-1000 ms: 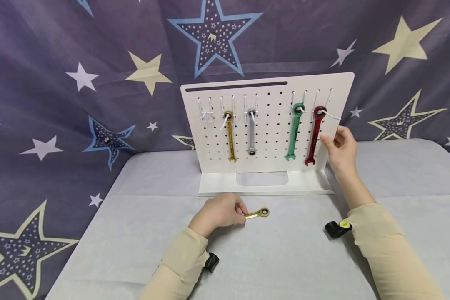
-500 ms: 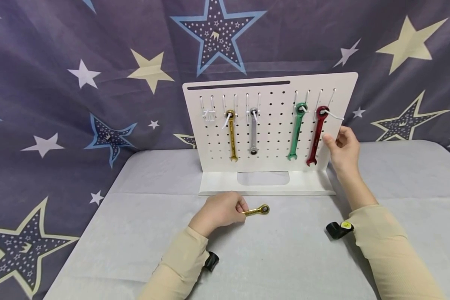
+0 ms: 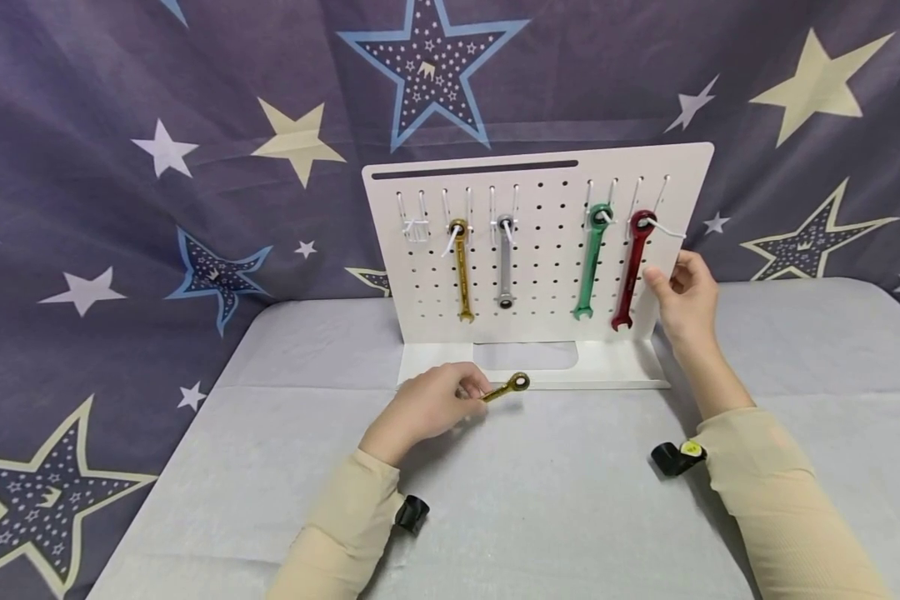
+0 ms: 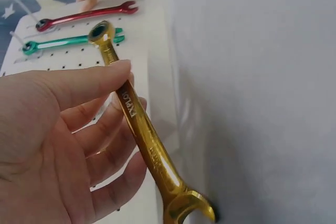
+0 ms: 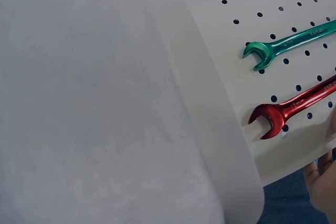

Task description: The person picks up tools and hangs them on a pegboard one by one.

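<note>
My left hand [image 3: 429,407] pinches a gold ratcheting combination wrench [image 4: 148,140] between thumb and fingers, just over the front lip of a white pegboard stand [image 3: 630,158]. In the left wrist view the ring end points away and the open jaw is nearest the camera. My right hand [image 3: 687,304] grips the stand's right edge, thumb in front and fingers behind. From white hooks on the board hang another gold wrench [image 3: 462,271], a silver wrench [image 3: 506,265], a green wrench [image 3: 591,262] and a red wrench [image 3: 632,271].
At the board's left end a white hook [image 3: 416,231] holds nothing. The stand's base has a rounded cutout [image 3: 525,357]. A pale grey cloth covers the table [image 3: 555,500], and a dark curtain with stars [image 3: 217,167] hangs close behind the board.
My left hand has lifted the gold wrench off the tablecloth and moved it forward, towards the stand's front lip. My right hand stays on the board's edge.
</note>
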The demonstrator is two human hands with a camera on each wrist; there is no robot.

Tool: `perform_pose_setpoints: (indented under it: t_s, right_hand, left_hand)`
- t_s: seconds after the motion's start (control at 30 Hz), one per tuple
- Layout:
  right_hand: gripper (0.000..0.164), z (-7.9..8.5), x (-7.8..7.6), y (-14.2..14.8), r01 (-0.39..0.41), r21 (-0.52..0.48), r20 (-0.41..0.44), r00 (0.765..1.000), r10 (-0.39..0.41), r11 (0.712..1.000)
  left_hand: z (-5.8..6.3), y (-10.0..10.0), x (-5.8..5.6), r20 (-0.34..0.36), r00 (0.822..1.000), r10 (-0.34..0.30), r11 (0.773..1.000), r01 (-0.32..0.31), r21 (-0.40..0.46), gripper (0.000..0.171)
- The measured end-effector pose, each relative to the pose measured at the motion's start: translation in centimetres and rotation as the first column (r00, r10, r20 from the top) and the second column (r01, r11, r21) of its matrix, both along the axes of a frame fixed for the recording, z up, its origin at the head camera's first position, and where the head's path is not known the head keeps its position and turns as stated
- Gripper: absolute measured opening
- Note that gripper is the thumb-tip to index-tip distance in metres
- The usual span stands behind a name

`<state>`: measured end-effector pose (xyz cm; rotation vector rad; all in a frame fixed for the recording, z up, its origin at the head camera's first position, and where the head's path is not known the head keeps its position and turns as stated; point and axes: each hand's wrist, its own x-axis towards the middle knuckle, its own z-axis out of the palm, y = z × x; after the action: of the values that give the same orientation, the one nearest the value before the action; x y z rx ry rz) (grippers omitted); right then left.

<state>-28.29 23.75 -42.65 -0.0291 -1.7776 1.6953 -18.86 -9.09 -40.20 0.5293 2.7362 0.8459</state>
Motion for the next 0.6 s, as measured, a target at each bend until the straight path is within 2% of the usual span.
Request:
perform_pose_setpoints:
  t_s: [0.27, 0.43, 0.6]
  right_hand:
    - [0.020, -0.1, -0.1, 0.0, 0.001, -0.007, -0.020, 1.000, -0.001, 1.000]
    - [0.019, 0.0, -0.1, 0.0, 0.005, 0.007, -0.004, 1.000, -0.005, 1.000]
    - [0.020, 0.0, 0.1, 0.1, 0.008, 0.020, 0.039, 0.999, -0.009, 1.000]
  left_hand:
    - [0.9, -0.7, -0.2, -0.038, 0.997, 0.074, 0.989, -0.069, 0.127, 0.011]
    - [1.4, -1.1, -0.4, -0.052, 0.992, 0.113, 0.971, -0.099, 0.219, 0.011]
    - [1.8, -1.6, -0.6, -0.071, 0.988, 0.137, 0.943, -0.108, 0.315, 0.013]
